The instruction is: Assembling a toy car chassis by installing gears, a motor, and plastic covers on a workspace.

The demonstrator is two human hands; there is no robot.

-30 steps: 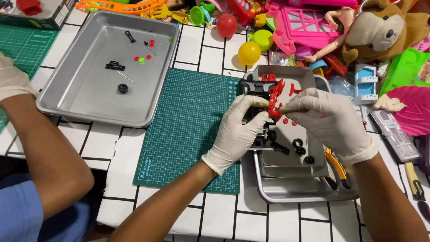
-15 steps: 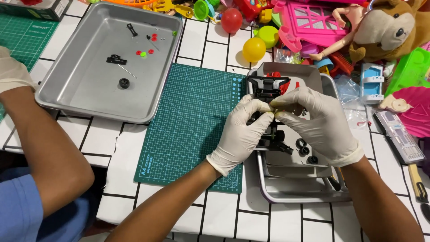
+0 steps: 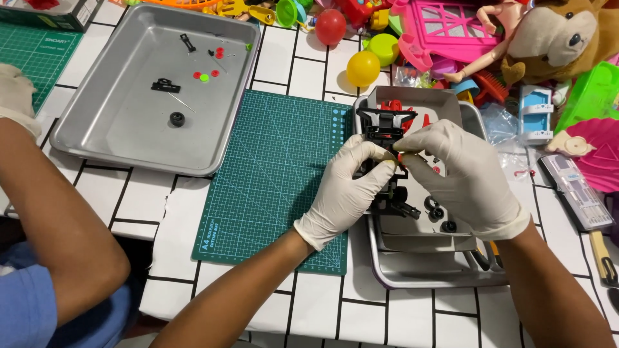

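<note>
Both my hands wear white gloves and meet over a small metal tray [image 3: 425, 278]. My left hand [image 3: 351, 187] and my right hand [image 3: 461, 177] pinch a black toy car chassis [image 3: 383, 125] between their fingertips, right where the two hands touch. The chassis sticks out above and below my fingers. Red parts [image 3: 393, 105] lie just behind it in a grey box [image 3: 445, 103]. Several loose black wheels [image 3: 438, 212] rest in the tray under my right hand.
A green cutting mat [image 3: 277, 174] lies left of my hands. A large metal tray [image 3: 129, 116] with small parts sits at the back left. Another person's arm [image 3: 58, 219] and gloved hand [image 3: 16, 93] are at the left. Toys [image 3: 516, 45] crowd the back right.
My hands have lowered the chassis toward the small tray and closed in on it. The red piece that my right hand held up a second ago is no longer in my fingers.
</note>
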